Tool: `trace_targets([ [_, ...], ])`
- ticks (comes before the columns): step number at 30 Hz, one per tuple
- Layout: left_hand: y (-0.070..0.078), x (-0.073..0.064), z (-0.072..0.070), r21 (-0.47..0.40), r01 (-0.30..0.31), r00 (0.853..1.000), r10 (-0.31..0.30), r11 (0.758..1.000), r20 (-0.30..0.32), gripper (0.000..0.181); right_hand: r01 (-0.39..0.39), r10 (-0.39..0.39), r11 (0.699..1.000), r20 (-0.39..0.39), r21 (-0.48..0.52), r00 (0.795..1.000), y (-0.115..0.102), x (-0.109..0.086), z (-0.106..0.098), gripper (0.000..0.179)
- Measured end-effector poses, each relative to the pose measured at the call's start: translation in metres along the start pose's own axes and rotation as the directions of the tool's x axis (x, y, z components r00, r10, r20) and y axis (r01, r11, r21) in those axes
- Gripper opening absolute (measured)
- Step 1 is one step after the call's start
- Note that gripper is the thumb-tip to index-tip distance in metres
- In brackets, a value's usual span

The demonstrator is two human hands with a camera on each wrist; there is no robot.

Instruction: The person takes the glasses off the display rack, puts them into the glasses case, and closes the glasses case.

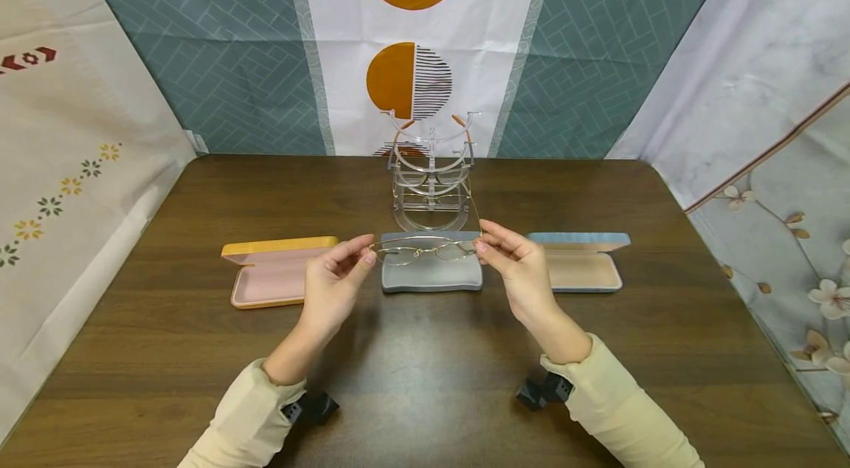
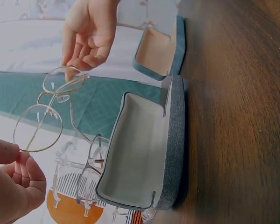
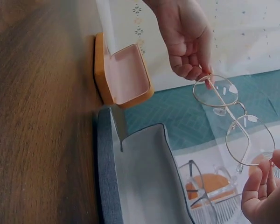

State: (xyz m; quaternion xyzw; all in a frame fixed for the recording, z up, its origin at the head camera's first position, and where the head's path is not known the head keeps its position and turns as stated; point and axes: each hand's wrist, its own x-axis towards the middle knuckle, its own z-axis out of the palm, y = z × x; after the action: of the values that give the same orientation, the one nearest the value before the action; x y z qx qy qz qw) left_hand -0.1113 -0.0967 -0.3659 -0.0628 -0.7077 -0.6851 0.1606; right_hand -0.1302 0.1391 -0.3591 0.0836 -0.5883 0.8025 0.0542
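A pair of round, thin gold-rimmed eyeglasses (image 1: pixel 428 251) is held up between both hands above the table. My left hand (image 1: pixel 335 280) pinches the left end of the frame between thumb and fingers. At the opposite end, my right hand (image 1: pixel 518 272) pinches the frame near the hinge. One temple lies folded across behind the lenses; the other sticks out away from me. Just behind and below the eyeglasses, an open grey glasses case (image 1: pixel 432 277) stands on the table. Its pale grey inside shows in the left wrist view.
An open yellow case (image 1: pixel 265 294) with pink lining lies on the left, and an open blue case (image 1: pixel 584 276) with beige lining on the right. Behind them stands a clear tiered display stand (image 1: pixel 432 221) bearing other eyeglasses. Patterned cloths hang around the table.
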Motion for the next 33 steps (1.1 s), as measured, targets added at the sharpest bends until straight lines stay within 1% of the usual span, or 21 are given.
trace_targets([
  [6,0.0009,0.0005,-0.0007,0.07,0.01,1.0,-0.012,0.997,0.028,0.02,0.037,-0.037,0.999,-0.008,0.007,0.999,0.0002,-0.0003,0.0019,0.037],
  [11,0.0008,0.0004,-0.0019,0.116,0.029,0.998,-0.036,0.993,0.056,0.016,0.028,-0.028,1.0,-0.032,-0.01,0.999,-0.0003,-0.0003,0.0035,0.035],
  [15,0.0015,-0.0001,-0.0023,0.123,0.036,0.996,-0.046,0.992,0.076,0.016,0.019,-0.02,0.999,-0.041,-0.031,0.999,-0.0006,-0.0003,0.0044,0.034],
  [21,0.0007,0.0003,-0.0025,0.137,-0.003,0.995,-0.01,0.991,0.095,0.016,0.011,-0.013,0.999,-0.052,-0.036,0.999,0.0004,-0.0006,0.0041,0.033],
  [26,0.0011,0.0007,-0.0023,0.138,-0.038,0.994,0.023,0.99,0.104,0.016,0.003,-0.005,0.999,-0.032,-0.034,0.999,0.0011,-0.0013,0.0034,0.039],
  [33,0.0018,0.0009,-0.0022,0.15,-0.045,0.994,0.03,0.988,0.101,0.016,0.005,-0.005,0.999,-0.002,-0.046,1.0,0.002,-0.0019,0.0021,0.038],
])
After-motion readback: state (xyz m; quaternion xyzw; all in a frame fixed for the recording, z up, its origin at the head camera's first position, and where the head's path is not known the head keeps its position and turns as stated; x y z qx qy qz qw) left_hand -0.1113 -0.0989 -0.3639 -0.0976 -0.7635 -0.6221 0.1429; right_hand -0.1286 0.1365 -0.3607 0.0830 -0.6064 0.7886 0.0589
